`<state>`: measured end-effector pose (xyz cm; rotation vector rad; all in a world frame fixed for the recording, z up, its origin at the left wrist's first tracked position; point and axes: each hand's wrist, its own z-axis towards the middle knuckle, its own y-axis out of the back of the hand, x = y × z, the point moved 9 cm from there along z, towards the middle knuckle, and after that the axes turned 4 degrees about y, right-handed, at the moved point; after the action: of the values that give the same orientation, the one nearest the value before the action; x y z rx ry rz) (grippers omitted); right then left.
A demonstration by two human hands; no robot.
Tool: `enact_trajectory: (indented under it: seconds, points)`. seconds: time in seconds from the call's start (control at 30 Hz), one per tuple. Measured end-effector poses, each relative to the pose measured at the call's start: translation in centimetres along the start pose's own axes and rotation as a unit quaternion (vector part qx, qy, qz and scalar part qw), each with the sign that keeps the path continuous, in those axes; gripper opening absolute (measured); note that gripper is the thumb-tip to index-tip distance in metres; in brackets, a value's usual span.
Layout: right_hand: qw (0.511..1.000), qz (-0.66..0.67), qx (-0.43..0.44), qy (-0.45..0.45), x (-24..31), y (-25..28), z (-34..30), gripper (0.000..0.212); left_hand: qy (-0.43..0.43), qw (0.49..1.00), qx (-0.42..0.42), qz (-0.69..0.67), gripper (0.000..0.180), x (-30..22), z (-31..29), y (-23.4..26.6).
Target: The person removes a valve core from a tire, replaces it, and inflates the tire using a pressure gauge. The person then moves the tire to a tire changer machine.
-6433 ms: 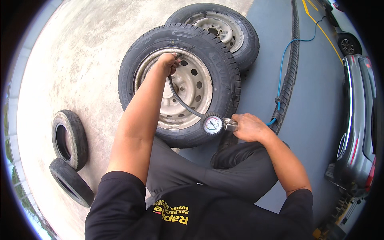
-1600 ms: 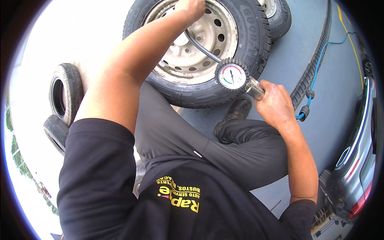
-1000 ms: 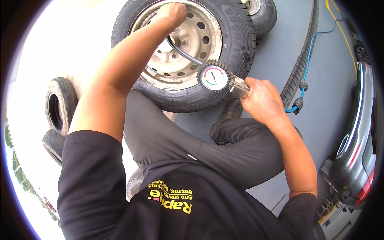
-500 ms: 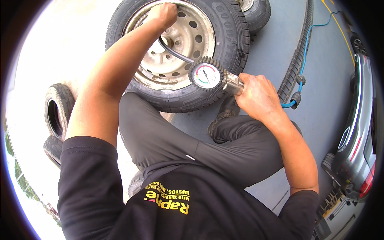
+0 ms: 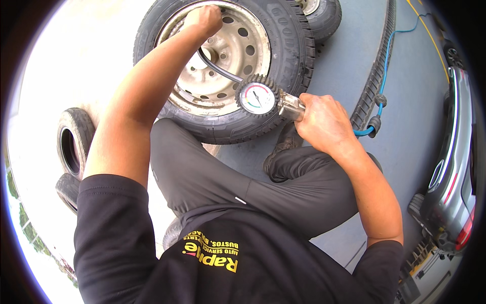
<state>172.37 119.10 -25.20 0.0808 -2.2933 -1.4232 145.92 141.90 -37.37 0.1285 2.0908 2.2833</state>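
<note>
A black tire (image 5: 289,55) on a pale, rust-marked steel wheel rim (image 5: 235,61) lies in front of my knees. My right hand (image 5: 326,121) is wrapped round the metal handle of a tire inflator gauge (image 5: 256,98), its round white dial in a ribbed black guard facing up. From the gauge a short black hose (image 5: 218,68) runs over the wheel and passes out of sight behind my left forearm. My left hand (image 5: 203,21) is closed at the far edge of the rim; what its fingers hold is hidden.
Another wheel (image 5: 324,20) is behind this one. Two loose tires (image 5: 75,142) stand at the left. A blue air hose (image 5: 386,66) crosses the grey floor (image 5: 349,55) beside a black ribbed strip (image 5: 375,71). A grey car (image 5: 450,172) is at the far right.
The gauge and my right hand have shifted very slightly left. My left hand stays at the far edge of the rim.
</note>
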Motion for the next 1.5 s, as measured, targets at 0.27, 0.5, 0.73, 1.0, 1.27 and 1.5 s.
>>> enact_trajectory:
  seconds: [0.27, 0.5, 0.73, 1.0, 1.27, 1.5]
  points:
    - [1.000, 0.003, -0.002, 0.009, 0.0, 0.0, 0.0, 0.022, -0.008, 1.000, -0.003, -0.010, 0.030, 0.0, 0.2, -0.2]
    - [1.000, -0.007, -0.008, 0.014, 0.2, 0.1, -0.1, 0.023, 0.012, 0.999, 0.036, 0.023, 0.028, 0.8, 0.1, -0.9]
    - [1.000, -0.014, -0.007, 0.011, 0.1, 0.0, -0.2, 0.022, -0.023, 0.997, 0.053, 0.059, 0.028, 0.0, 0.0, -0.9]
    - [1.000, -0.003, -0.013, 0.008, 0.2, 0.0, -0.3, 0.022, 0.020, 0.999, 0.037, -0.007, 0.029, 0.6, -0.1, -0.6]
    - [1.000, -0.008, -0.010, 0.004, 0.2, 0.0, -0.3, 0.021, 0.021, 0.999, 0.044, 0.013, 0.029, 0.6, 0.1, -0.8]
    - [1.000, 0.007, -0.009, 0.022, 0.4, -0.3, -0.1, 0.019, 0.019, 0.999, 0.037, -0.005, 0.028, 0.4, 0.0, -0.3]
